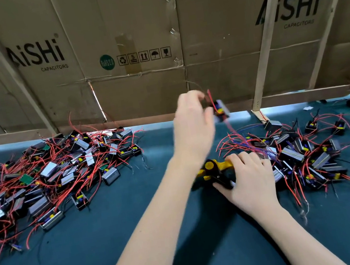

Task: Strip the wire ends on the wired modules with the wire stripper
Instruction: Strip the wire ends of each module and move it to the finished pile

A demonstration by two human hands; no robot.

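Two bare forearms reach up from the near edge of the dark green mat [140,240], and everything else sits relative to the yellow-and-black wire stripper [215,171] lying on that mat. Directly over the stripper's right half, the right hand [249,181] rests with fingers curled down across the handles and thumb against the near side; the grip looks loose rather than squeezed, though blur makes that uncertain. Beyond the stripper and raised above it, the left hand [192,125] pinches one wired module [221,110] between fingertips and thumb, its red wire [232,129] trailing down toward the mat. Left of the stripper, well apart, lies a large heap of modules [56,174] tangled in red leads. Right of the stripper, touching the right hand's far side, spreads a second heap [305,153] with red and a few blue wires. Behind both heaps stands a cardboard wall [131,36] printed with "AiSHi Capacitors", crossed by pale wooden slats [268,32].
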